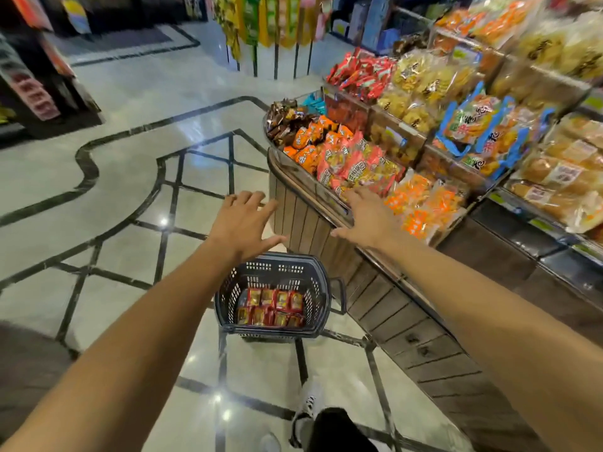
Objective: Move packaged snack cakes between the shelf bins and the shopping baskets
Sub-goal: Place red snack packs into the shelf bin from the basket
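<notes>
Only one view here, the head cam looking down an aisle. There's a dark plastic shopping basket (273, 296) sitting on the floor right up against the wooden base of the shelf unit (391, 308). Inside it are red-wrapped snack cakes (272, 307), laid flat in two neat rows along the bottom, so plenty of basket depth is still free above them.

Up top, the front shelf bin (305, 182) has a curved metal rim and it's heaped with red-and-yellow packets (355, 164), orange ones (313, 141) behind those, and dark brown wrappers (284, 119) at the far end. More orange bags (421, 207) fill the next bin over.

The left hand (243, 221) hangs in the air above the basket, fingers spread and holding nothing. The right hand (367, 216) is also spread wide, reaching over the bin's rim with its fingertips at the red-and-yellow packets; can't tell if it's actually touching them.

Open tiled floor (130, 177) to the left of the basket, shelf edge tight on the right.
</notes>
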